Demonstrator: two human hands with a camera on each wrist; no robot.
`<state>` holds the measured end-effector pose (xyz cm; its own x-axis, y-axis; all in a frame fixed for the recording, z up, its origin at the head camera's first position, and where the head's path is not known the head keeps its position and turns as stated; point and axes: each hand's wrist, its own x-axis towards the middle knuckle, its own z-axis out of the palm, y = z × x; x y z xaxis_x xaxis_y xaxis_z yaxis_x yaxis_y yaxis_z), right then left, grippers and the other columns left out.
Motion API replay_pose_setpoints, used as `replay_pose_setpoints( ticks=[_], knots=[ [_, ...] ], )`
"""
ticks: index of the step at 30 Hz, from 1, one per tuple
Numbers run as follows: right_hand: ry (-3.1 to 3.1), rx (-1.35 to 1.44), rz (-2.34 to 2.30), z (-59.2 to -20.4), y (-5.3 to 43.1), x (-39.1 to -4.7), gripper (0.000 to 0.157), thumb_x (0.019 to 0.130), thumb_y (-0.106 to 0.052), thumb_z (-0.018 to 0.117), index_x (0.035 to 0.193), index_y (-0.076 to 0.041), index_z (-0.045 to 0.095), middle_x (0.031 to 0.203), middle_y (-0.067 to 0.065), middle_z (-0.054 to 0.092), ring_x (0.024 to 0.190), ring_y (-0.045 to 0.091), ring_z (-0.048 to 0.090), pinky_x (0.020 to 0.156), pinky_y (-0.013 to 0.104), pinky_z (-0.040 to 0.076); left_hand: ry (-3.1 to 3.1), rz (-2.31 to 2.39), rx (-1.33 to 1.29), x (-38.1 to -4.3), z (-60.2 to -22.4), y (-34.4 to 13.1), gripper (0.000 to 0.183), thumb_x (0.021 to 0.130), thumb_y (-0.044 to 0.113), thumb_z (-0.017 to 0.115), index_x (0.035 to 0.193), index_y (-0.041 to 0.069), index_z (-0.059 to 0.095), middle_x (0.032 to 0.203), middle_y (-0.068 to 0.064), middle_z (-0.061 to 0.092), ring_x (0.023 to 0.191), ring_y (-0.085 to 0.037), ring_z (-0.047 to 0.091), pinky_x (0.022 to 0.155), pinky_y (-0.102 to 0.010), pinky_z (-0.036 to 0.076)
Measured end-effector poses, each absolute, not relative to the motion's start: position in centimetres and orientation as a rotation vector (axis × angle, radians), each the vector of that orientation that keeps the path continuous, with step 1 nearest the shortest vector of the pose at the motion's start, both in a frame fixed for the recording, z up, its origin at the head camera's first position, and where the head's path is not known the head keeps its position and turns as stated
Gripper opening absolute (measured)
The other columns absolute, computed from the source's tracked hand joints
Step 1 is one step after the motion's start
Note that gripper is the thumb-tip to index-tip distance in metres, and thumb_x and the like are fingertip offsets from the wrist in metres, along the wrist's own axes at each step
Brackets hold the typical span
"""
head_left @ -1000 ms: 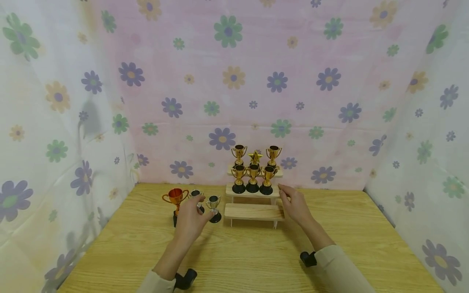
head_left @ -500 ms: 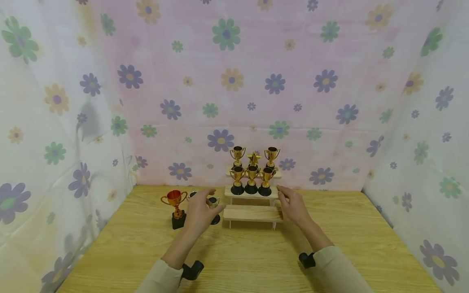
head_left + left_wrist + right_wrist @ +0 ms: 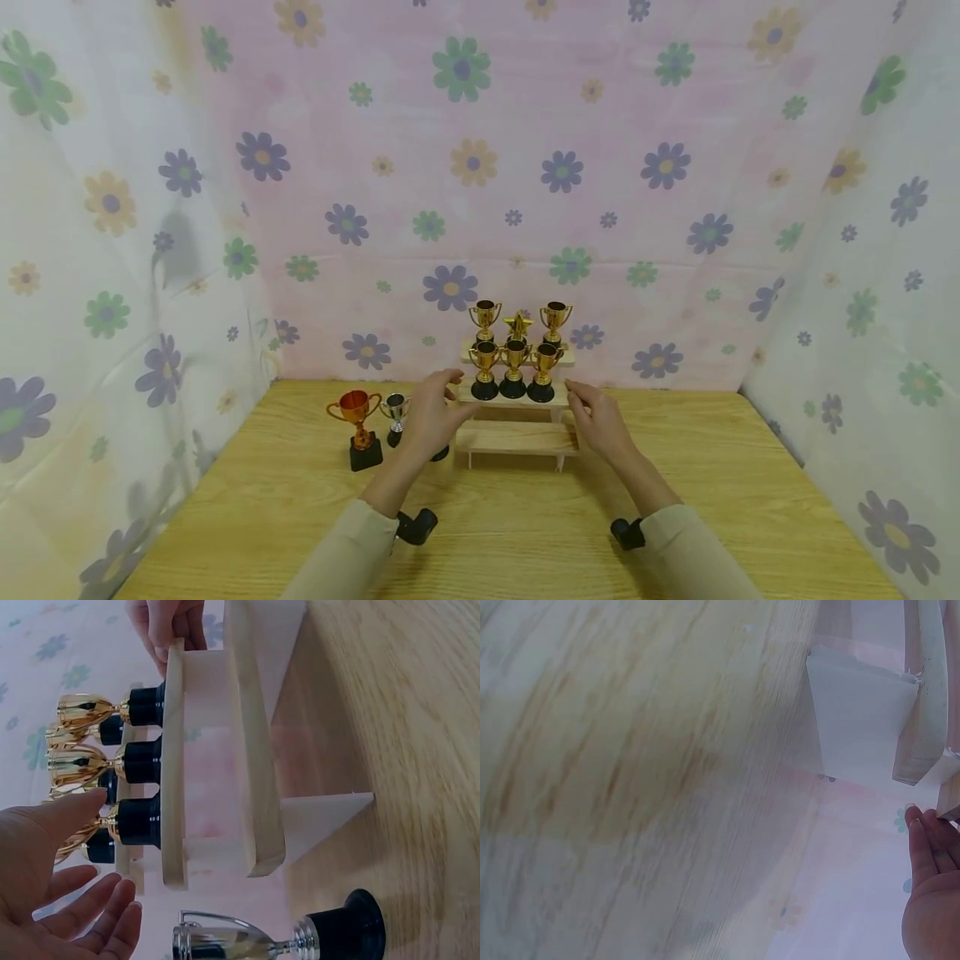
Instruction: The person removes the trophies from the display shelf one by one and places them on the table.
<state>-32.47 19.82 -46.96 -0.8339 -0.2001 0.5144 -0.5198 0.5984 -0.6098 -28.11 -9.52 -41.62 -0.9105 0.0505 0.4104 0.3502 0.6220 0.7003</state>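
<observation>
Flowered cloth (image 3: 510, 108) is hanging behind both hands and along the sides, mostly pink at the back, paler at either side; below the hands a wood-grain table (image 3: 525, 525) is spreading out. Left hand (image 3: 431, 412) is hovering just off the left end of a three-tier wooden stand (image 3: 517, 435), grasping nothing; its thumb is standing apart from the loosely bent fingers; whether the thumb is touching the stand, cannot tell. Right hand (image 3: 600, 421) is pinching the right end of the middle tier between thumb and fingers; the stand itself is sitting between the two hands. Three gold cups (image 3: 513, 367) on black bases are standing upright in a row on that middle tier, just right of the left hand; behind and above them, on the top tier, two more gold cups (image 3: 486, 314) are flanking a gold star trophy (image 3: 517, 323). Near the left hand's left side, a silver cup (image 3: 395, 408) is standing on the table; farther left, an orange-red cup (image 3: 362, 433) is standing on a squarish black base; a second silver cup (image 3: 304, 937) is standing under the left hand, mostly hidden in the head view. Behind each hand a beige sleeve (image 3: 697, 558) is covering the forearm.
</observation>
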Motion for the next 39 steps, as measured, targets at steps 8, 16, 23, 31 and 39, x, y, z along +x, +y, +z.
replay_pose_setpoints(
  ticks=[8, 16, 23, 31, 39],
  knots=[
    [-2.433, 0.581, 1.112, -46.8, 19.8, -32.5, 0.034, 0.106, -0.008, 0.053, 0.133, 0.011, 0.061, 0.132, 0.029, 0.063, 0.119, 0.044, 0.063, 0.093, 0.056, 0.054, -2.522, -1.195, -0.347, -29.4, -41.1, -8.3, 0.055, 0.089, 0.023, 0.082, 0.135, 0.001, 0.062, 0.124, -0.016, 0.066, 0.1, -0.032, 0.064, 0.08, -0.045, 0.055],
    [-2.445, 0.566, 1.112, -46.8, 19.8, -32.6, 0.035, 0.107, -0.009, 0.052, 0.134, 0.01, 0.061, 0.134, 0.028, 0.062, 0.12, 0.043, 0.063, 0.094, 0.056, 0.053, -2.521, -1.228, -0.352, -30.7, -41.7, -7.8, 0.054, 0.09, 0.021, 0.081, 0.136, 0.0, 0.061, 0.125, -0.021, 0.065, 0.102, -0.038, 0.065, 0.082, -0.048, 0.056],
    [-2.444, 0.562, 1.115, -46.7, 19.8, -32.3, 0.034, 0.106, -0.008, 0.052, 0.134, 0.009, 0.062, 0.133, 0.028, 0.063, 0.12, 0.043, 0.063, 0.094, 0.056, 0.053, -2.512, -1.23, -0.342, -31.4, -42.3, -7.3, 0.048, 0.09, 0.02, 0.081, 0.129, -0.001, 0.064, 0.119, -0.019, 0.067, 0.08, -0.025, 0.063, 0.065, -0.036, 0.052],
    [-2.433, 0.561, 1.117, -46.8, 19.7, -32.1, 0.033, 0.106, -0.007, 0.053, 0.134, 0.008, 0.063, 0.133, 0.027, 0.063, 0.12, 0.043, 0.063, 0.094, 0.056, 0.054, -2.505, -1.259, -0.313, -31.6, -42.4, -6.9, 0.042, 0.091, 0.017, 0.08, 0.125, -0.001, 0.066, 0.116, -0.018, 0.068, 0.063, -0.012, 0.055, 0.052, -0.027, 0.044],
    [-2.433, 0.566, 1.116, -46.9, 19.8, -32.3, 0.033, 0.106, -0.008, 0.053, 0.133, 0.008, 0.063, 0.133, 0.027, 0.063, 0.12, 0.043, 0.063, 0.094, 0.055, 0.054, -2.527, -1.251, -0.27, -31.7, -42.2, -6.7, 0.036, 0.091, 0.015, 0.079, 0.122, 0.0, 0.068, 0.115, -0.017, 0.069, 0.075, -0.017, 0.061, 0.061, -0.031, 0.051]
  ],
)
